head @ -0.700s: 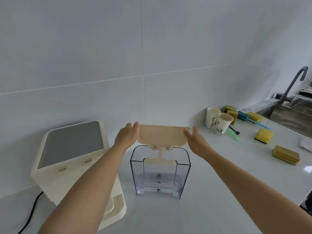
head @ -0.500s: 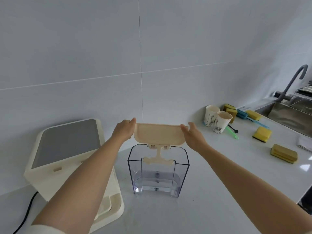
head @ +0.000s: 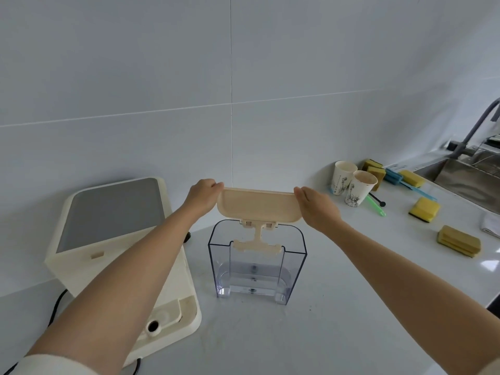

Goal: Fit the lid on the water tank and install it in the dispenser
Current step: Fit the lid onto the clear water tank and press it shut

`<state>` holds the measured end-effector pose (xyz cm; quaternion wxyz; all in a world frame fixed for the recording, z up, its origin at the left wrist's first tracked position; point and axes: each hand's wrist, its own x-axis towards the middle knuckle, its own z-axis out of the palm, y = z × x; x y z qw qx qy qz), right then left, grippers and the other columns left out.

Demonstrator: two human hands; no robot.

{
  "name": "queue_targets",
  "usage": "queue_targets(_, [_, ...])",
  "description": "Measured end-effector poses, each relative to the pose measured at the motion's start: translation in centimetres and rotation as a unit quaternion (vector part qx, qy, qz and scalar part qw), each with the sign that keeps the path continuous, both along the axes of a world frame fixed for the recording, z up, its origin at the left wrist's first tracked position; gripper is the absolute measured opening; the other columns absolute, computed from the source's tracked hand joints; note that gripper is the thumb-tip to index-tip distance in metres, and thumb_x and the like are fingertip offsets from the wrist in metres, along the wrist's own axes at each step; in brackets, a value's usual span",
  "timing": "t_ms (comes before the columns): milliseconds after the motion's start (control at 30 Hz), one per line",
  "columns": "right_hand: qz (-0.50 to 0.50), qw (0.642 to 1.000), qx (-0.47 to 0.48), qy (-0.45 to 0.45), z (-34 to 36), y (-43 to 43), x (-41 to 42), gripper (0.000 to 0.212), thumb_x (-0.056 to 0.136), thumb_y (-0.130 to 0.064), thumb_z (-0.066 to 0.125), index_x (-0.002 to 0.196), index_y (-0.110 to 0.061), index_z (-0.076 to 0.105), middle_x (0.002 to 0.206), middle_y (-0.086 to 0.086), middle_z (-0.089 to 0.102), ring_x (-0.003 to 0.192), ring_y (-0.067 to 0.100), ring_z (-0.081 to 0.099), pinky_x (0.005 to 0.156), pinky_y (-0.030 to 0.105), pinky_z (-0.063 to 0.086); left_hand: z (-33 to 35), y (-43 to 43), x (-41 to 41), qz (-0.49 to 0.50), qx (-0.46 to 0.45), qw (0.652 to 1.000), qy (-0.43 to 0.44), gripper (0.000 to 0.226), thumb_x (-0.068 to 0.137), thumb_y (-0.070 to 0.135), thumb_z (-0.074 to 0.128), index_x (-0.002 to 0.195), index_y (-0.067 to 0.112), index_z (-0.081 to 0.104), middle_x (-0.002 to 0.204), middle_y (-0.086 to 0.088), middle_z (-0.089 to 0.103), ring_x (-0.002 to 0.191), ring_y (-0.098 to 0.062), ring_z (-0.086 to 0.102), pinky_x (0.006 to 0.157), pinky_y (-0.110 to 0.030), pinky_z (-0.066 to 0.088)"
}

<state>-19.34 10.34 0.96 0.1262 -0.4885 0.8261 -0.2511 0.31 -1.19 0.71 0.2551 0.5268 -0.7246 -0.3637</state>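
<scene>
While the clear water tank (head: pixel 257 262) stands upright on the white surface (head: pixel 338 307) at the centre of the frame, the cream lid (head: pixel 258 205) is held just above its open top, one hand at each short end. The left hand (head: pixel 201 197) has its fingers (head: pixel 213 185) curled over the lid's left end, and the right hand (head: pixel 318 208) closes on the right end in the same way, so both hold the lid and nothing else. The lid's long axis runs left to right across the frame, in line with the tank's wide mouth directly beneath. It is tilted, underside toward the camera, with its T-shaped tab hanging down at the tank's near rim. Neither hand is clearly nearer the tank. The fitting step appears under way, and the next move likely calls for lowering the lid flat and square onto the rim. Lower left, the cream dispenser (head: pixel 113 239) sits beside the tank, waiting.
</scene>
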Motion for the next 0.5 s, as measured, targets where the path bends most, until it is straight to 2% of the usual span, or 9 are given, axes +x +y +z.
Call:
queue_targets(100, [0.013, 1.000, 0.005, 0.027, 0.3, 0.3, 0.0, 0.044, 0.094, -0.030, 0.024, 0.053, -0.016, 0.029, 0.059, 0.006, 0.041, 0.069, 0.030, 0.045, 0.053, 0.031, 0.028, 0.2, 0.1, 0.5, -0.011, 0.008, 1.000, 0.007, 0.034, 0.089, 0.022, 0.041, 0.057, 0.013, 0.033, 0.062, -0.004, 0.038, 0.062, -0.023, 0.034, 0.059, -0.031, 0.028])
queue_targets(200, [0.022, 0.998, 0.013, 0.053, 0.5, 0.9, 0.1, 0.048, 0.094, -0.034, 0.025, 0.051, -0.015, 0.030, 0.055, 0.004, 0.037, 0.058, 0.025, 0.040, 0.048, 0.027, 0.023, 0.3, 0.4, 1.0, -0.023, 0.008, 1.000, 0.010, 0.032, 0.088, 0.022, 0.041, 0.059, 0.012, 0.033, 0.062, -0.005, 0.037, 0.062, -0.023, 0.032, 0.064, -0.032, 0.028])
queue_targets(367, [0.058, 0.991, 0.020, 0.121, 0.4, 2.5, 0.5, 0.049, 0.094, -0.034, 0.026, 0.051, -0.014, 0.032, 0.057, 0.006, 0.042, 0.064, 0.029, 0.045, 0.046, 0.027, 0.025, 0.1, 2.0, 1.9, -0.036, -0.016, 0.999, -0.016, 0.031, 0.088, 0.021, 0.040, 0.060, 0.010, 0.033, 0.065, -0.010, 0.034, 0.062, -0.023, 0.028, 0.062, -0.031, 0.023])
queue_targets(433, [0.069, 0.987, 0.022, 0.146, 0.2, 3.3, 0.8, 0.048, 0.094, -0.035, 0.026, 0.053, -0.013, 0.035, 0.059, 0.007, 0.044, 0.065, 0.029, 0.046, 0.046, 0.027, 0.025, -0.3, 2.9, 2.3, -0.038, -0.030, 0.998, -0.032, 0.028, 0.089, 0.019, 0.040, 0.064, 0.006, 0.043, 0.064, -0.010, 0.037, 0.065, -0.024, 0.031, 0.057, -0.033, 0.022])
queue_targets(500, [0.085, 0.982, 0.020, 0.169, -0.2, 4.2, 1.1, 0.045, 0.095, -0.036, 0.026, 0.066, -0.009, 0.048, 0.066, 0.009, 0.052, 0.070, 0.031, 0.050, 0.050, 0.028, 0.028, -0.8, 3.8, 2.7, -0.035, -0.039, 0.998, -0.043, 0.025, 0.089, 0.018, 0.040, 0.076, 0.003, 0.055, 0.061, -0.004, 0.044, 0.069, -0.025, 0.038, 0.057, -0.032, 0.028])
